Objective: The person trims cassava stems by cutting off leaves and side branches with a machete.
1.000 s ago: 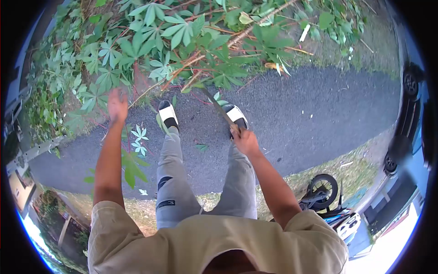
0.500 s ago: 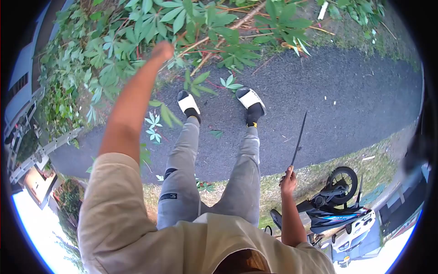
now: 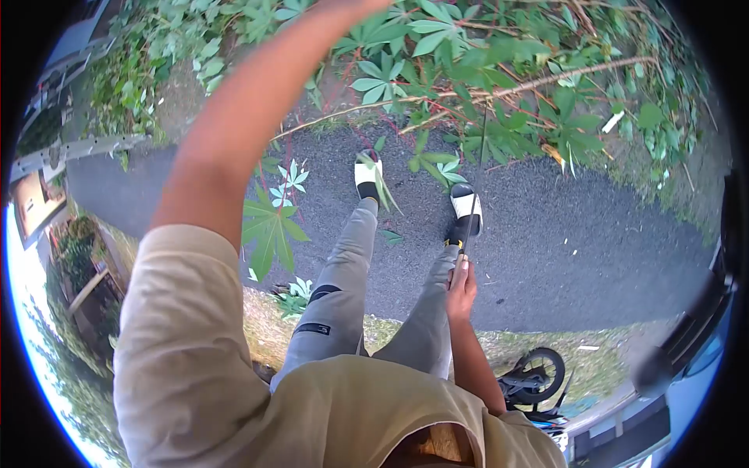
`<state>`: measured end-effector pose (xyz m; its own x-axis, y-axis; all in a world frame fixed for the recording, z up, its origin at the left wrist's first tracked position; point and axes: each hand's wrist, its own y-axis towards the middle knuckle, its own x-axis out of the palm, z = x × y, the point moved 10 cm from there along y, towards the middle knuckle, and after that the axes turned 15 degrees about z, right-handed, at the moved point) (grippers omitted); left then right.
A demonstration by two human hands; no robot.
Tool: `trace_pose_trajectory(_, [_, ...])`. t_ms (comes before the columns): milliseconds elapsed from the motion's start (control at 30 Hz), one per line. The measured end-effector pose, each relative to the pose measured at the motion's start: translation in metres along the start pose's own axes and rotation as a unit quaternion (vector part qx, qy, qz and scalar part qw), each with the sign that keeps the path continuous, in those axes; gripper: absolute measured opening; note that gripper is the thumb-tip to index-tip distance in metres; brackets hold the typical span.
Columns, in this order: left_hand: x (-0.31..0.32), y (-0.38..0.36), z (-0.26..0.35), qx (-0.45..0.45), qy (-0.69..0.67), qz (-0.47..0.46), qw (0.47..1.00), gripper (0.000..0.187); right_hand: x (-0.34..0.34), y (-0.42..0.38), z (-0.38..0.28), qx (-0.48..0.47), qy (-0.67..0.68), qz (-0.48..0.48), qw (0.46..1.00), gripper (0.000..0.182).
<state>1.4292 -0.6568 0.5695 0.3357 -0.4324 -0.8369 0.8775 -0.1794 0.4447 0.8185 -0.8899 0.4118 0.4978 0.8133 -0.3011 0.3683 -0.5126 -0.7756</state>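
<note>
My right hand [image 3: 462, 290] is closed around the handle of a machete [image 3: 474, 195]. Its long, thin, dark blade points away from me, over my right foot, and its far end reaches the leafy branches. My left arm stretches up across the view, and only the edge of my left hand [image 3: 376, 5] shows at the top; its fingers are out of sight. Below it lie cut-looking cassava-like stems [image 3: 546, 80] with green hand-shaped leaves [image 3: 382, 79]. One large leaf [image 3: 269, 230] hangs beside my left leg.
I stand in white slide sandals [image 3: 367, 175] on a dark asphalt path [image 3: 562, 257]. Dense greenery [image 3: 133, 86] borders its far side. A grass strip [image 3: 608, 351] and a parked motorcycle [image 3: 538, 378] are behind me to the right. Ladder-like metal [image 3: 94, 147] stands at left.
My left hand has moved up and right to the top edge. My right hand has brought the machete left and forward, to the branches. The view has shifted, and the stems appear farther right.
</note>
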Motion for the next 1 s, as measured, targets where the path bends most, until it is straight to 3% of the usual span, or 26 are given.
trace_pose_trajectory(67, [-0.022, -0.089, -0.028, 0.08, 0.01, 0.09, 0.993, 0.048, 0.019, -0.006, -0.008, -0.015, -0.022, 0.019, 0.999, 0.034])
trace_pose_trajectory(133, [-0.012, -0.194, -0.127, -0.009, 0.02, 0.011, 1.0, 0.04, 0.039, 0.01, 0.02, 0.014, -0.048, -0.036, 0.998, 0.036])
trace_pose_trajectory(167, [-0.013, -0.251, -0.179, -0.114, 0.042, -0.083, 0.989, 0.043, 0.041, 0.008, 0.038, 0.047, -0.067, -0.071, 0.994, 0.037])
trace_pose_trajectory(200, [-0.006, -0.326, -0.243, -0.165, 0.144, -0.213, 0.952, 0.05, 0.054, 0.005, 0.029, 0.049, -0.087, -0.078, 0.992, 0.039])
trace_pose_trajectory(233, [-0.018, -0.394, -0.29, -0.188, 0.214, -0.288, 0.914, 0.054, 0.081, 0.008, 0.006, 0.051, -0.108, -0.088, 0.989, 0.041])
trace_pose_trajectory(267, [-0.03, -0.455, -0.331, -0.181, 0.282, -0.333, 0.881, 0.053, 0.111, 0.011, -0.028, -0.007, -0.119, -0.108, 0.987, 0.042])
trace_pose_trajectory(333, [-0.05, -0.53, -0.357, -0.166, 0.274, -0.465, 0.826, 0.058, 0.175, 0.014, -0.106, -0.104, -0.111, -0.123, 0.981, 0.044])
trace_pose_trajectory(400, [-0.053, -0.559, -0.362, -0.187, 0.227, -0.474, 0.83, 0.059, 0.23, -0.004, -0.23, -0.296, -0.088, -0.099, 0.946, 0.044])
trace_pose_trajectory(467, [-0.06, -0.579, -0.35, -0.207, 0.179, -0.486, 0.83, 0.061, 0.261, -0.038, -0.349, -0.4, 0.015, -0.069, 0.914, 0.048])
trace_pose_trajectory(533, [-0.071, -0.558, -0.318, -0.171, 0.057, -0.498, 0.848, 0.068, 0.268, -0.053, -0.431, -0.466, 0.113, -0.059, 0.876, 0.058])
trace_pose_trajectory(567, [-0.072, -0.555, -0.309, -0.178, 0.042, -0.529, 0.829, 0.077, 0.269, -0.063, -0.455, -0.497, 0.19, -0.055, 0.845, 0.064])
trace_pose_trajectory(667, [-0.068, -0.549, -0.32, -0.199, 0.081, -0.558, 0.801, 0.088, 0.28, -0.051, -0.419, -0.456, 0.177, -0.084, 0.868, 0.062])
trace_pose_trajectory(700, [-0.068, -0.532, -0.307, -0.187, 0.116, -0.61, 0.761, 0.088, 0.285, -0.038, -0.386, -0.502, 0.098, -0.112, 0.852, 0.042])
trace_pose_trajectory(733, [-0.062, -0.516, -0.291, -0.178, 0.119, -0.571, 0.793, 0.081, 0.287, -0.004, -0.334, -0.441, 0.071, -0.161, 0.88, 0.033])
trace_pose_trajectory(767, [-0.061, -0.505, -0.283, -0.171, 0.126, -0.531, 0.82, 0.074, 0.276, 0.038, -0.268, -0.307, 0.049, -0.145, 0.939, 0.027])
trace_pose_trajectory(800, [-0.017, -0.544, -0.299, -0.18, 0.102, -0.401, 0.892, 0.057, 0.253, 0.065, -0.213, -0.258, 0.008, -0.109, 0.96, 0.025])
trace_pose_trajectory(833, [-0.018, -0.536, -0.267, -0.062, 0.121, -0.109, 0.985, 0.048, 0.235, 0.082, -0.164, -0.218, -0.072, -0.094, 0.969, 0.022])
trace_pose_trajectory(867, [0.003, -0.511, -0.249, -0.168, 0.115, -0.247, 0.947, 0.04, 0.222, 0.095, -0.117, -0.179, -0.125, -0.122, 0.968, 0.022])
trace_pose_trajectory(900, [0.0, -0.464, -0.213, -0.214, 0.032, -0.392, 0.894, 0.031, 0.204, 0.098, -0.079, -0.14, -0.16, -0.102, 0.972, 0.023])
trace_pose_trajectory(933, [-0.001, -0.456, -0.173, -0.145, 0.045, -0.224, 0.963, 0.028, 0.177, 0.109, -0.039, -0.141, -0.265, -0.069, 0.951, 0.024])
trace_pose_trajectory(967, [0.005, -0.44, -0.14, -0.13, 0.05, -0.172, 0.975, 0.032, 0.149, 0.119, -0.014, -0.147, -0.366, -0.025, 0.919, 0.027])
trace_pose_trajectory(1000, [0.009, -0.433, -0.109, -0.134, 0.035, -0.174, 0.975, 0.037, 0.139, 0.115, -0.001, -0.146, -0.372, -0.029, 0.916, 0.027])
